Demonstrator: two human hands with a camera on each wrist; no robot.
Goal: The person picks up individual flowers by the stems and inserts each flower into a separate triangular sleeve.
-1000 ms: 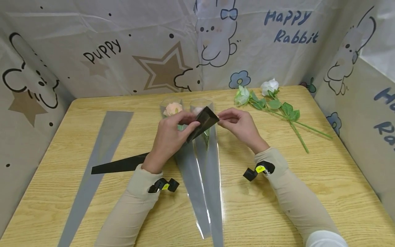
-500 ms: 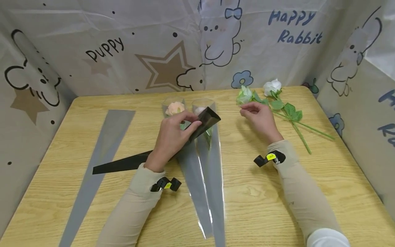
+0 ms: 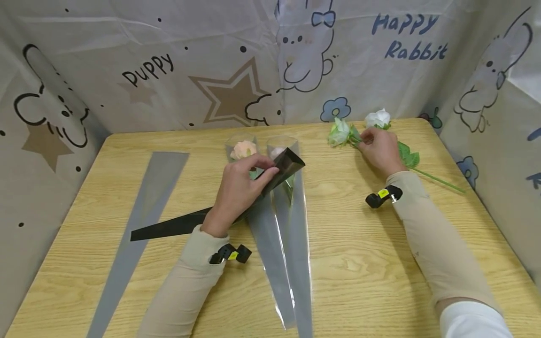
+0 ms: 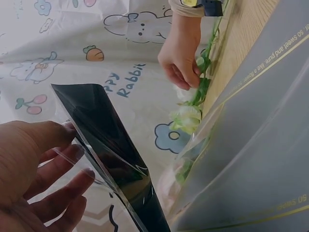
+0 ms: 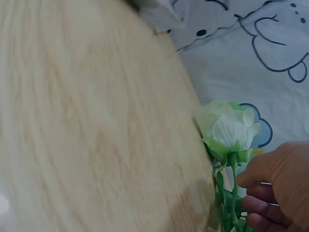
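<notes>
In the head view my left hand (image 3: 241, 185) pinches a long black tapered flower sleeve (image 3: 285, 169) near its wide end, held above the table. The sleeve's mouth faces up and right; its narrow tail points left. In the left wrist view thumb and fingers lie along the edge of the black sleeve (image 4: 104, 130). My right hand (image 3: 380, 150) is at the stem of a pale green-white rose (image 3: 339, 133). In the right wrist view the thumb and bent fingertips are right beside the stem of that rose (image 5: 229, 133), not visibly closed round it. A white rose (image 3: 377, 119) lies just beyond.
On the wooden table (image 3: 351, 263), a peach rose (image 3: 243, 150) and a pale rose (image 3: 276, 152) lie in clear-and-grey sleeves (image 3: 270, 253), partly under the left hand. Another grey sleeve (image 3: 139, 225) lies at left. A printed cloth (image 3: 228, 61) stands behind the table.
My right hand has left the mouth of the black sleeve and moved right to the rose stems. The left hand keeps its hold on the sleeve, almost unmoved.
</notes>
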